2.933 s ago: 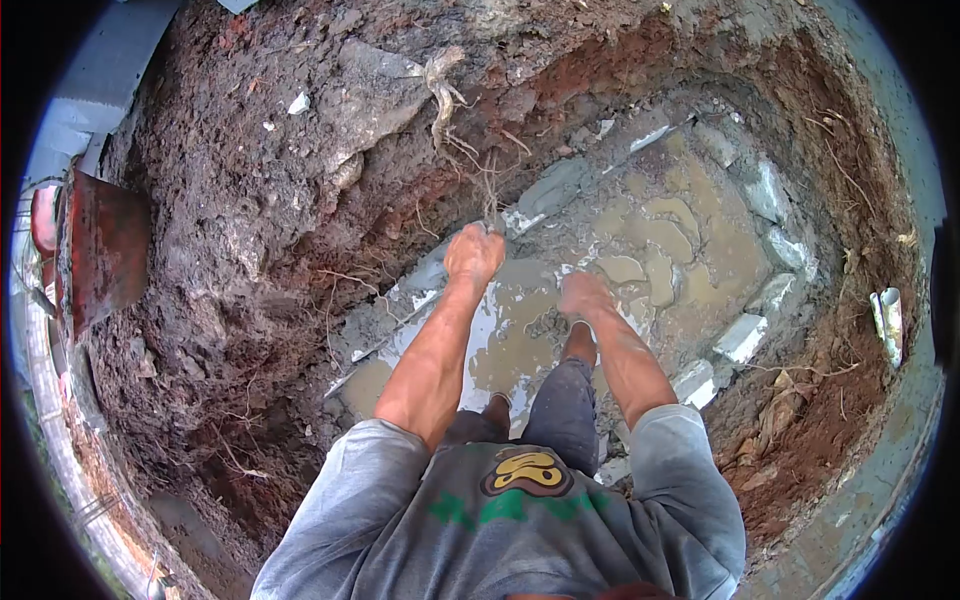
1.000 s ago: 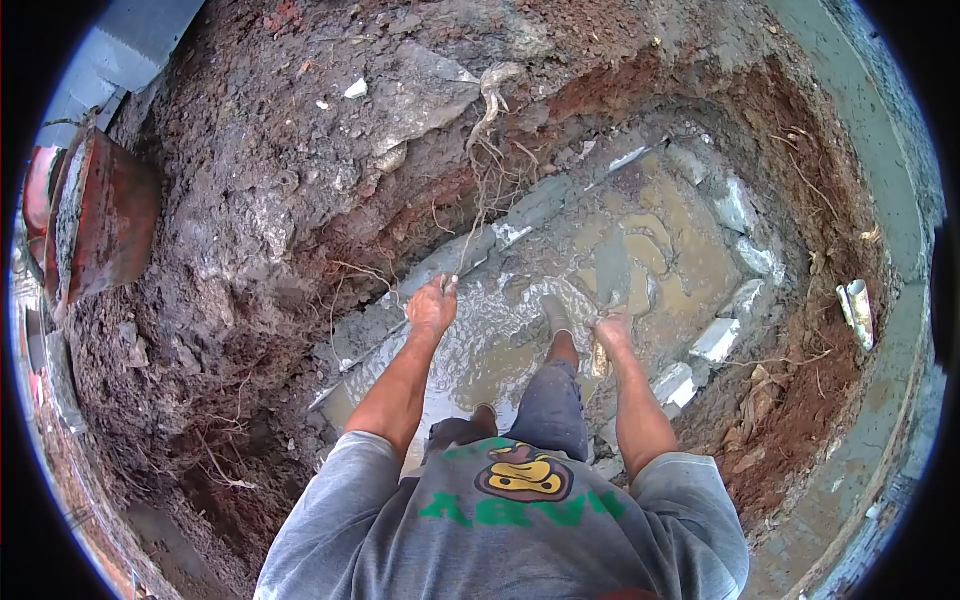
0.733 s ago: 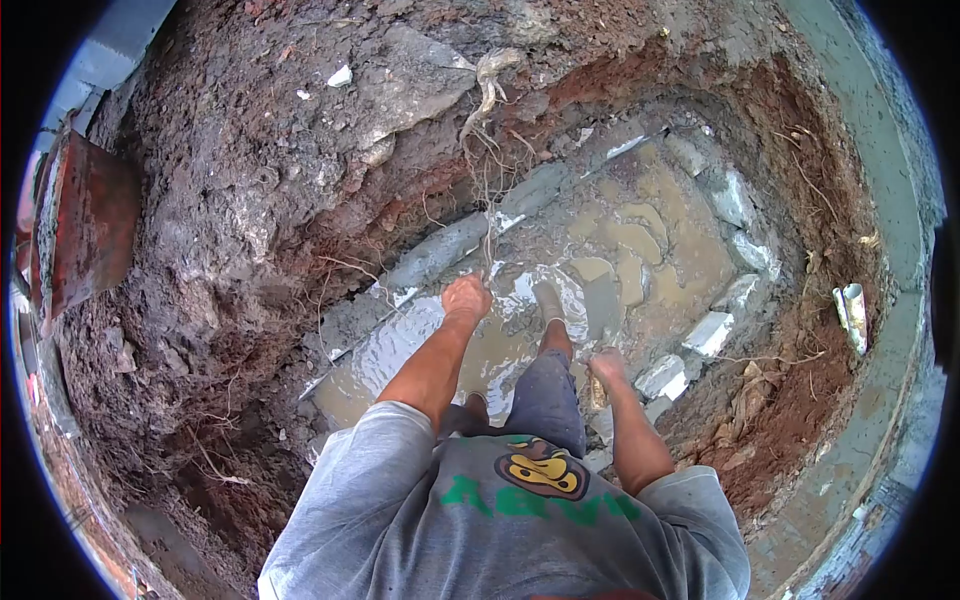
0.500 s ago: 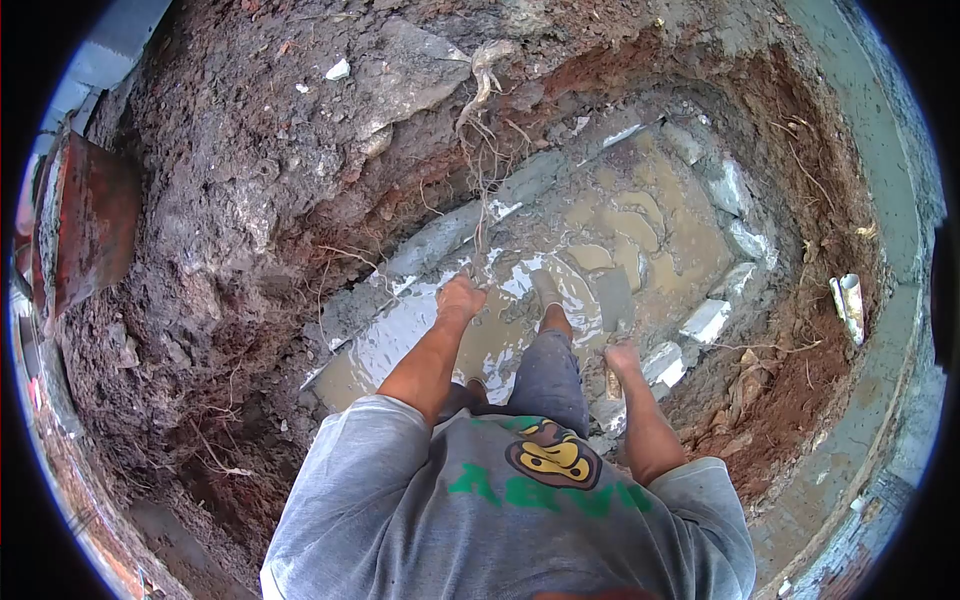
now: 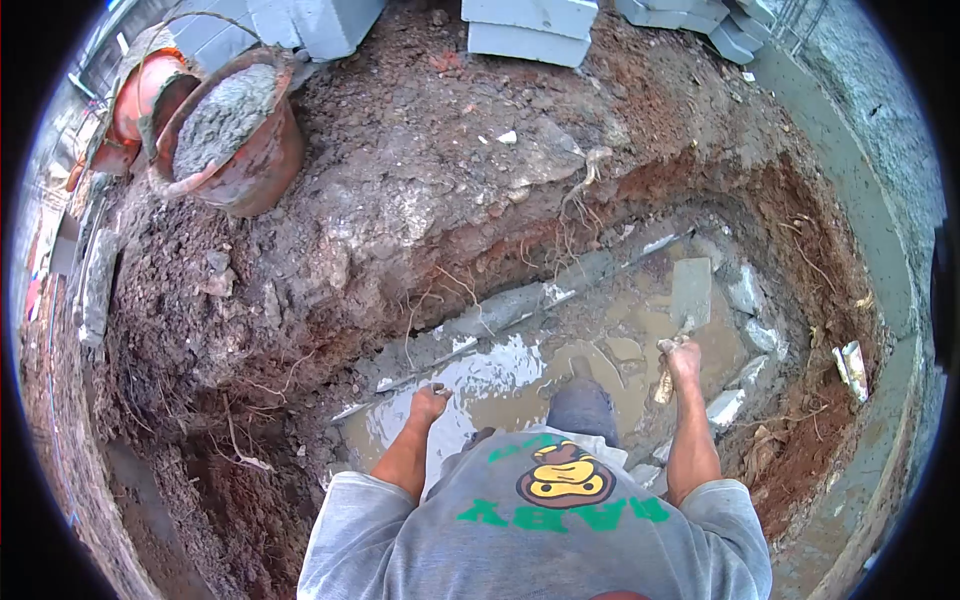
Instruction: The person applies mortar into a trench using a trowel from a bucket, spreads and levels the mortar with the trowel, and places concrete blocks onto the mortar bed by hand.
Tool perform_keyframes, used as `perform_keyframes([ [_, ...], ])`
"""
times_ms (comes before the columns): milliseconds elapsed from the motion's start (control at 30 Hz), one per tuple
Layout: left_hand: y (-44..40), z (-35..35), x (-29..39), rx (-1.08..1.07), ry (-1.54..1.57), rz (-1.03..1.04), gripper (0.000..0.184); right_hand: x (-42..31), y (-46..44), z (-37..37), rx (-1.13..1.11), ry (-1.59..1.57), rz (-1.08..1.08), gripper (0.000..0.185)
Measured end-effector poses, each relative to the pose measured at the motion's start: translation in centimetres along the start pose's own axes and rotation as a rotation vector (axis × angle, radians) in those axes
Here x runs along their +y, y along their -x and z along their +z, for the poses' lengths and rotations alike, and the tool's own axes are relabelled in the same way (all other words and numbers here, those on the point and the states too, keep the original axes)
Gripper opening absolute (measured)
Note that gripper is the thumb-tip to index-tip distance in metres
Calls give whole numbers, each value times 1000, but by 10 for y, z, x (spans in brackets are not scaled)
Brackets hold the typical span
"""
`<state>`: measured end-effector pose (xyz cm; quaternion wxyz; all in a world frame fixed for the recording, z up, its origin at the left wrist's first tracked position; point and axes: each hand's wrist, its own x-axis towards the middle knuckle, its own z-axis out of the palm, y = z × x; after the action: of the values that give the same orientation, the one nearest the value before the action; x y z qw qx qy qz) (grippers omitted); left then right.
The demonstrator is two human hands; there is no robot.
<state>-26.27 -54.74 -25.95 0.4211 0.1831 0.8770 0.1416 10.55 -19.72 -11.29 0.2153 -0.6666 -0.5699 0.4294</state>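
Note:
My right hand (image 5: 682, 360) is closed on the wooden handle of a trowel (image 5: 691, 292). The trowel's flat grey blade points away from me, above muddy water in the right part of the pit. Over the water on the left is my left hand (image 5: 429, 402), its fingers curled in; what it holds, if anything, I cannot make out. Brown, partly shiny muddy water (image 5: 490, 375) covers the pit floor, and one of my legs stands in it. A mortar-covered edging (image 5: 500, 310) runs along the far side, with whitish broken pieces (image 5: 745, 290) set on the right.
A bucket of wet mortar (image 5: 225, 120) stands on the bank at upper left, beside an orange bucket (image 5: 150, 90). Grey blocks (image 5: 530, 30) are stacked at the top. Roots (image 5: 585, 185) hang from the dirt wall. A plastered wall (image 5: 850, 180) curves along the right.
My view has tilted up, bringing the mortar bucket and blocks into sight. The trowel has moved forward and right with my right hand. My left hand has drawn back toward me.

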Motion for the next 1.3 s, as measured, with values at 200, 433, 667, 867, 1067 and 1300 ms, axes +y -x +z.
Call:
perform_keyframes([
  [200,36,-26,-89,213,256,-256,47,-162,-1,19,-51,17,-651,20],
  [433,29,36,-152,469,890,-348,33,-319,34,115,-163,387,-878,47],
  [667,71,95,-171,753,1016,-488,40,-440,15,197,-152,542,-1195,52],
  [867,122,150,-122,907,1235,-769,39,-489,-43,252,21,825,-1394,52],
  [1067,145,223,-54,879,1454,-903,37,-481,-118,290,37,755,-1525,51],
  [1300,168,223,-22,779,1429,-1056,38,-484,-135,295,-62,750,-1529,52],
])
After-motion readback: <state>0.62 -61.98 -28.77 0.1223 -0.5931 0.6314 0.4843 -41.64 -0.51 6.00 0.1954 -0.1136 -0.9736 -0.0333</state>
